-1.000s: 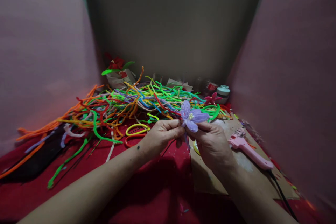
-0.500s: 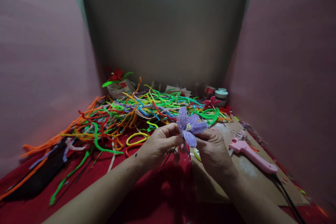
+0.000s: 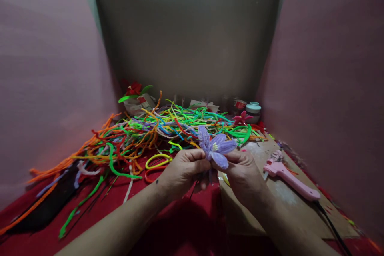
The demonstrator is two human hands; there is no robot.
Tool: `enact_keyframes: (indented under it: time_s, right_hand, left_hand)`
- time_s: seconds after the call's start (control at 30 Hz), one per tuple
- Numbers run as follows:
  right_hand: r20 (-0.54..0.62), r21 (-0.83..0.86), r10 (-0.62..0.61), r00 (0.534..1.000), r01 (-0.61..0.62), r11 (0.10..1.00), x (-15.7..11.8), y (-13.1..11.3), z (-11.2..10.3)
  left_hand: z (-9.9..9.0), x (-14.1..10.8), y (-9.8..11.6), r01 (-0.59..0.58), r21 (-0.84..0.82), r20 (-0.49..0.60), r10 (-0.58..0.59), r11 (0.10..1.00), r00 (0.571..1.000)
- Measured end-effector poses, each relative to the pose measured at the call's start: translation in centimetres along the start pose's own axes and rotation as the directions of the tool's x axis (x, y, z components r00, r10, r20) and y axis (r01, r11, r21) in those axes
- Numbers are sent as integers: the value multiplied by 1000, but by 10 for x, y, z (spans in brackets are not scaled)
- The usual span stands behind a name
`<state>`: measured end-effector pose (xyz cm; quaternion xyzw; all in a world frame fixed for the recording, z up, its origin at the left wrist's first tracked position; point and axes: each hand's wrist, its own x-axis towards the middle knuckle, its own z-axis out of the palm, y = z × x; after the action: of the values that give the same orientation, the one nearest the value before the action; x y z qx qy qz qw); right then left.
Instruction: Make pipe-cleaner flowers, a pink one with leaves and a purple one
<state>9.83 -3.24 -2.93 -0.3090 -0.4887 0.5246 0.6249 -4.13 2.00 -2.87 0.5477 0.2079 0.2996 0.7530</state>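
A purple pipe-cleaner flower (image 3: 220, 147) with a pale, beaded-looking centre is held up between my two hands, facing me. My left hand (image 3: 186, 171) pinches it from the left, thumb and forefinger at the base of the petals. From the right, the fingers of my right hand (image 3: 244, 172) close on the petals' lower edge. A thin dark stem or wire hangs below, partly hidden by my left fingers. Just left of my left hand lie scissors with yellow and red handles (image 3: 157, 163) on the red cloth (image 3: 171, 220).
Behind my hands spreads a tangled heap of coloured pipe cleaners (image 3: 168, 122). A pink glue gun (image 3: 291, 178) with a black cord rests on a cardboard sheet (image 3: 279, 216) at right. At the back stand a pink flower (image 3: 242, 118), a lidded jar (image 3: 253, 108) and a red flower (image 3: 133, 89).
The purple flower has tilted slightly, and its left petals have shifted a little to the left. Both hands keep their grip. The whole view has moved slightly downward in the picture.
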Motion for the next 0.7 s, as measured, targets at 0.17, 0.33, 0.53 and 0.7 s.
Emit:
enact_keyframes:
  time_s: [0.17, 0.33, 0.53, 0.7]
  right_hand:
    - [-89, -1, -42, 995, 42, 999, -5, 1, 4]
    - [-92, 34, -69, 993, 73, 997, -11, 3, 9]
    - [-183, -59, -101, 978, 91, 994, -13, -1, 17]
    - [-173, -175, -115, 978, 85, 981, -13, -6, 18]
  left_hand:
    - [2, 0, 0, -73, 71, -64, 78, 995, 995]
    - [5, -4, 0, -169, 198, -149, 200, 966, 968]
    - [12, -9, 2, -250, 307, -178, 314, 918, 933]
    - [17, -12, 3, -231, 286, -203, 294, 930, 934]
